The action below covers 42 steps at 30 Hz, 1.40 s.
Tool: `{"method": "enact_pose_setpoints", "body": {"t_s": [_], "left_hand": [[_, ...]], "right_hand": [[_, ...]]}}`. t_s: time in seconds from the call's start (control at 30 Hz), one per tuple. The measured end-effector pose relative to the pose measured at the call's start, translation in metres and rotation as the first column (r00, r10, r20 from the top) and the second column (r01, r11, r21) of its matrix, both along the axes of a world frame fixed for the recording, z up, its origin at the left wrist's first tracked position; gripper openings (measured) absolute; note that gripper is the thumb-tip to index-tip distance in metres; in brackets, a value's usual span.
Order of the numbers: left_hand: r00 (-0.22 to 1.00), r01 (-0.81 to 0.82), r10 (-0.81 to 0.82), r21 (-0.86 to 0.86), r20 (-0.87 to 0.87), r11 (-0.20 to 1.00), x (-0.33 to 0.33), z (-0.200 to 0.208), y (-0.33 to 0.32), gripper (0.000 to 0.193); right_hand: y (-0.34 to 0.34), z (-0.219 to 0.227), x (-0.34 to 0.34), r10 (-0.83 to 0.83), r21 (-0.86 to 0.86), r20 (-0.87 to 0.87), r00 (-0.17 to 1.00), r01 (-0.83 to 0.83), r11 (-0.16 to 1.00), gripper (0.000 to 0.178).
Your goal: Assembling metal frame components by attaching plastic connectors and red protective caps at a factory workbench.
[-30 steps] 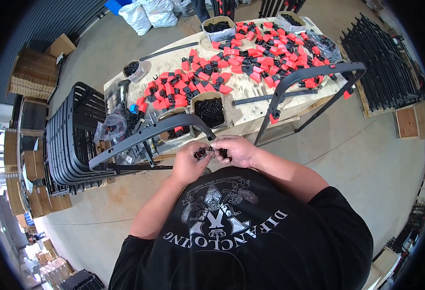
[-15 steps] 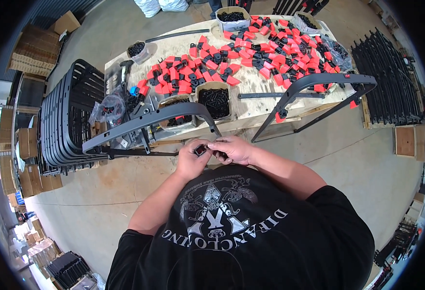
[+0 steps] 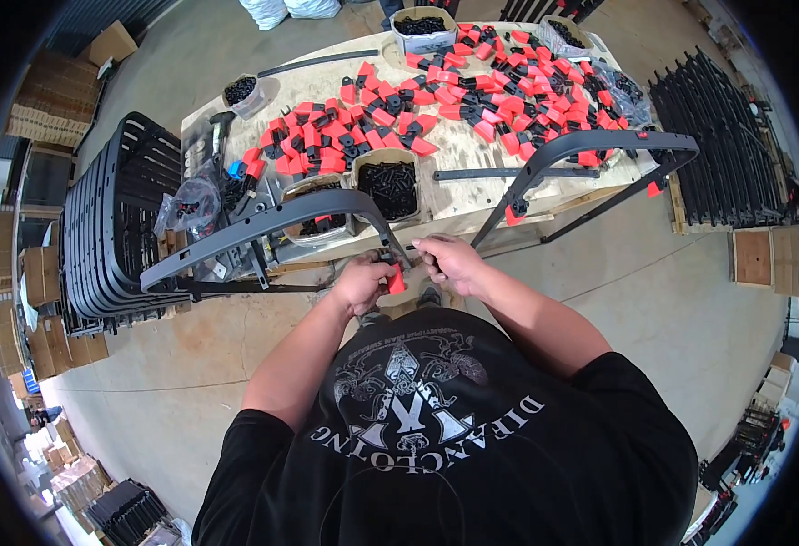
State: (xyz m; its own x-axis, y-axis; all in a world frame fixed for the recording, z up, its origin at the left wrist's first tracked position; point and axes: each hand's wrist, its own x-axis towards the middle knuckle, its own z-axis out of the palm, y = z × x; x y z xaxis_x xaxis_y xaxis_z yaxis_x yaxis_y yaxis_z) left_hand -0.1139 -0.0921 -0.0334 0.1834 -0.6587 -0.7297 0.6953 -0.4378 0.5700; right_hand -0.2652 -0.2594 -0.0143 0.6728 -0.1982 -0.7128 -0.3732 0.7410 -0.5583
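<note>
Below the table's front edge, my left hand (image 3: 361, 284) is closed around a red-and-black plastic piece (image 3: 396, 278), its red end pointing down. It sits next to the lower end of a dark grey curved metal frame (image 3: 272, 220). My right hand (image 3: 452, 262) is a short way to the right with its fingers pinched together; what they hold, if anything, is too small to make out. Just beyond both hands stands an open carton of black screw-like parts (image 3: 388, 189). A second curved frame (image 3: 590, 144), with red pieces on it, leans on the table's right side.
Many loose red-and-black pieces (image 3: 508, 100) cover the wooden table (image 3: 458, 196). A hammer (image 3: 219, 127), a plastic bag (image 3: 192, 205) and a flat dark bar (image 3: 481, 174) lie there too. Frames (image 3: 113, 214) are stacked at left, black racks (image 3: 713, 136) at right.
My hands have moved apart, the right one drawing away to the right. In my left hand the piece has turned, so its red end now shows. The view has shifted slightly.
</note>
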Motion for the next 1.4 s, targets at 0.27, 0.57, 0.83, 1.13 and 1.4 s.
{"method": "enact_pose_setpoints", "body": {"t_s": [0.27, 0.57, 0.83, 1.13, 1.4], "left_hand": [[0.997, 0.015, -0.01, -0.07, 0.077, 0.997, 0.004, 0.0, -0.006, 0.035], [0.989, 0.13, -0.128, -0.022, 0.069, 0.991, -0.012, -0.004, 0.005, 0.041], [0.959, -0.039, 0.04, -0.008, 0.279, 0.999, -0.012, 0.013, -0.001, 0.064], [0.541, 0.37, -0.265, 0.057, 0.799, 0.927, -0.029, 0.023, 0.009, 0.054], [0.94, 0.143, -0.173, 0.122, 0.293, 0.982, -0.01, -0.001, -0.006, 0.024]], "right_hand": [[-0.002, 0.004, 0.014, 0.03, -0.039, -0.018, 0.999, -0.03, 0.999, 0.024], [-0.004, -0.009, 0.01, 0.065, -0.02, -0.03, 0.997, -0.066, 0.998, 0.023], [-0.003, -0.016, -0.004, 0.113, 0.016, -0.081, 0.99, -0.112, 0.994, 0.024], [0.0, -0.01, -0.003, 0.091, -0.011, -0.177, 0.98, -0.095, 0.995, 0.024], [-0.001, 0.0, 0.012, 0.106, -0.083, -0.111, 0.988, -0.115, 0.99, 0.024]]}}
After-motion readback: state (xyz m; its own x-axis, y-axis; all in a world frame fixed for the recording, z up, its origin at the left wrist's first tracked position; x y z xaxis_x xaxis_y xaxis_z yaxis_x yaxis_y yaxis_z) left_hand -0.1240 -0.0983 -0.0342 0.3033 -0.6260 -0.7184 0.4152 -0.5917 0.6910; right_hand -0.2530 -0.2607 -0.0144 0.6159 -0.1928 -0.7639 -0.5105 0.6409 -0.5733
